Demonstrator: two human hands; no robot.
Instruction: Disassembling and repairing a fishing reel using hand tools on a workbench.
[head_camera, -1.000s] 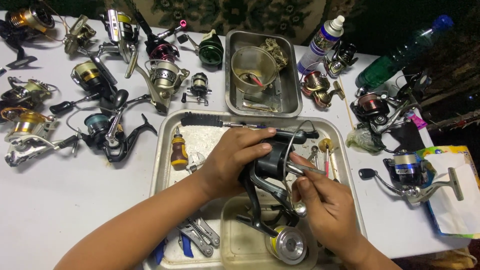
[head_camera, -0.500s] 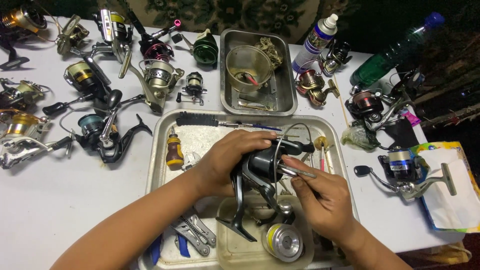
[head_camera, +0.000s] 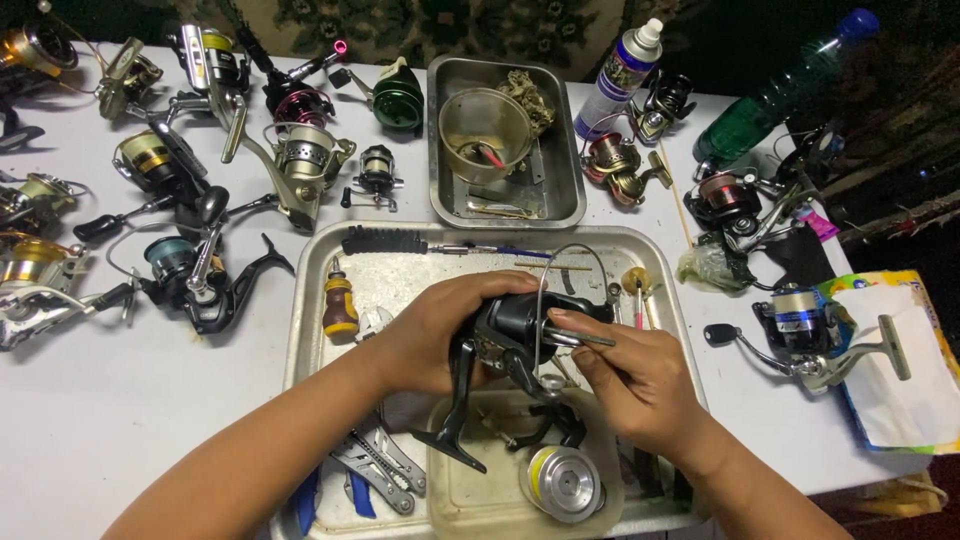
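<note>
Centrally, L hand (head_camera: 435, 335) gripping black reel (head_camera: 515, 325), tray rim (head_camera: 655, 250) nr

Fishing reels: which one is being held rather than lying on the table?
The black reel over the steel tray, gripped by the left hand, while the right hand puts a thin tool to it. All others lie untouched.

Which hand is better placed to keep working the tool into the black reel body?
Right, probably. The right hand already pinches a thin metal tool with its tip at the black reel. The left hand wraps the reel body, steadying it above the metal tray.
</note>
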